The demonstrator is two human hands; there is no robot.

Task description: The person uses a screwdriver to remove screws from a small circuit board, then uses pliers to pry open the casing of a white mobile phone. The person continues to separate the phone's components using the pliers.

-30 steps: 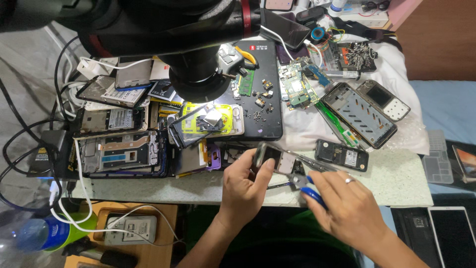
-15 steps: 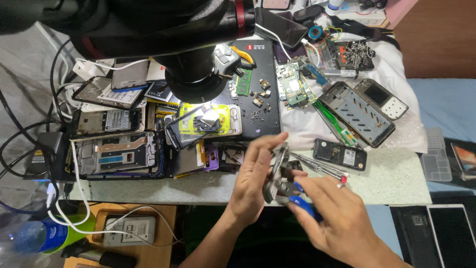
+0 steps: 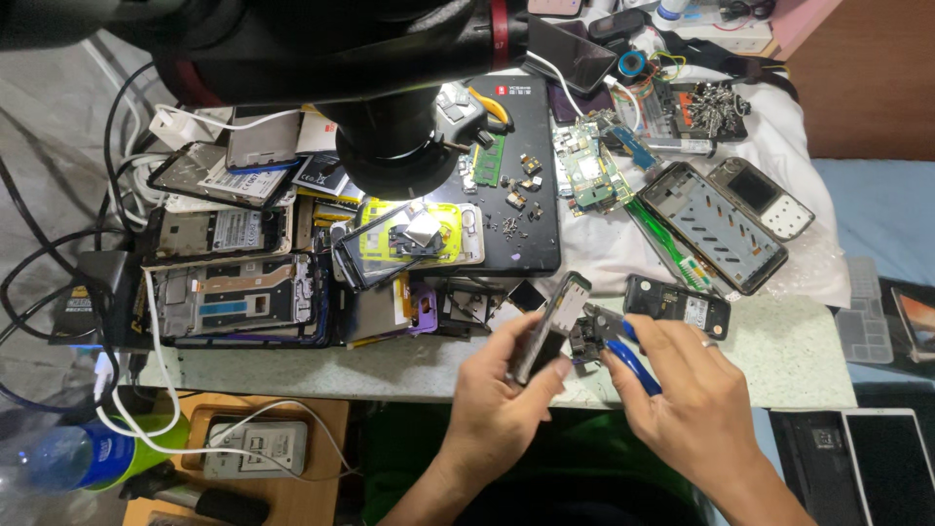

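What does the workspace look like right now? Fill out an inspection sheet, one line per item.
Surface: pale speckled worktable, mostly covered; black mat at centre.
Job's things: small phone body, tilted on edge; blue-handled pliers, tips at the phone.
Clutter: opened phones stacked at left, circuit boards, phone frame, small dark phone, loose small parts on the mat.
Hands: left hand grips the phone body; right hand holds the pliers.
Cables: white cable hanging off the left edge; black cables at far left.
Surroundings: black microscope head overhead, bottle below left, wooden shelf, tablets at right.
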